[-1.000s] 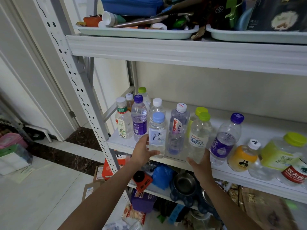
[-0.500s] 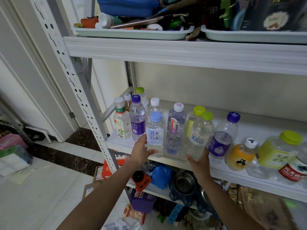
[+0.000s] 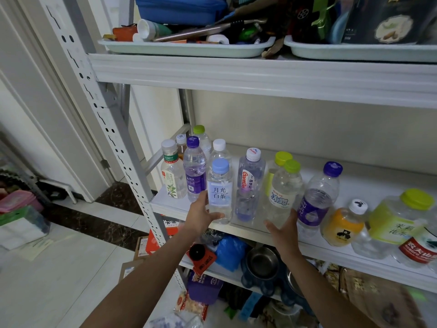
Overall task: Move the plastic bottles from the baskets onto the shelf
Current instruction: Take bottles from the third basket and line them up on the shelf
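A perforated grey steel upright (image 3: 118,150) bounds the white shelf (image 3: 165,203) at left. Beside a ribbed purple-capped bottle (image 3: 195,171), the left hand (image 3: 201,216) wraps thumb and fingers round the clear blue-capped tea bottle (image 3: 220,192), upright at the shelf's front edge. A white-capped bottle (image 3: 249,183) stands between. The right hand (image 3: 282,229) clasps the green-capped bottle (image 3: 282,192) low down, just beside a tilted purple-labelled bottle (image 3: 316,200).

Counts: thirteen plastic bottles (image 3: 249,185), comprising five white-capped bottles (image 3: 219,152), four yellow-green-capped bottles (image 3: 283,192), two purple-capped bottles (image 3: 194,171), one pale-blue-capped bottle (image 3: 220,192) and one red-labelled bottle (image 3: 417,250) whose cap is out of view; two trays (image 3: 184,49); two hands (image 3: 201,217) (image 3: 285,234).
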`<action>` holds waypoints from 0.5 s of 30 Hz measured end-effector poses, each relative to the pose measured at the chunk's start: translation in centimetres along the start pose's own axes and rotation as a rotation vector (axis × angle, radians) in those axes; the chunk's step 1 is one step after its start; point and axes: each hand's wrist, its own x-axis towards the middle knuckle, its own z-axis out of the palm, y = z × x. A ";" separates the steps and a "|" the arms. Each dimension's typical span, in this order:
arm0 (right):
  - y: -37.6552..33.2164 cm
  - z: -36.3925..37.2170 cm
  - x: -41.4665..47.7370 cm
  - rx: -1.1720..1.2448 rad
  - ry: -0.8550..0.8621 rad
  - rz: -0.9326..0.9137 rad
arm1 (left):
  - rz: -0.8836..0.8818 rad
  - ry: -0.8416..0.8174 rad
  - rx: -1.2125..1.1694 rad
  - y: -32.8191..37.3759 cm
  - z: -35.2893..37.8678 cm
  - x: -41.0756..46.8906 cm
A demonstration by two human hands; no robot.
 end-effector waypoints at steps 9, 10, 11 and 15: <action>0.2 0.1 0.5 0.016 -0.008 -0.006 | 0.000 0.002 -0.026 0.1 0.2 1.2; 0.2 0.1 0.6 0.015 -0.011 -0.006 | 0.002 0.006 -0.027 0.1 0.2 1.2; 0.2 0.2 0.7 0.015 -0.013 -0.005 | 0.004 0.009 -0.025 0.1 0.1 1.3; 0.1 0.4 1.0 0.015 -0.013 -0.001 | 0.014 0.002 -0.009 0.2 -0.2 1.6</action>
